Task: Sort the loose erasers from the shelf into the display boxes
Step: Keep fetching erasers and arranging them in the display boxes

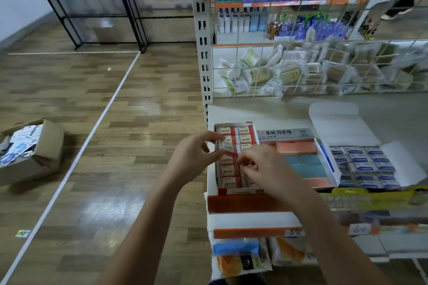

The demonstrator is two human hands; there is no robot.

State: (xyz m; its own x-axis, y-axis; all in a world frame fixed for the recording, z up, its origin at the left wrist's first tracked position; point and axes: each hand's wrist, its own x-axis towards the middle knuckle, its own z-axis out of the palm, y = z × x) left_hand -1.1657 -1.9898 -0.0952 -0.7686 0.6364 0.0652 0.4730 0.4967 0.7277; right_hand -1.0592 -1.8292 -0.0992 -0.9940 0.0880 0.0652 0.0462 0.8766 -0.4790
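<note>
Two hands meet over the red-and-white cardboard display box (234, 190) of paper-sleeved 2B erasers at centre frame. The left hand (196, 157) pinches one small sleeved eraser (228, 147) by its ends; the right hand (261, 166) curls its fingers (245, 161) on the rows, grip unclear. Light, firm, slightly grippy blocks, I judge; hold short edges. Rightward: pastel slab erasers (297, 148), then blue-labelled ones (366, 164).

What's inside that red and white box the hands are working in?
The red and white box holds two columns of small red-banded erasers. The left hand and right hand cover the middle ones; anything beneath the top layer is hidden.
</note>
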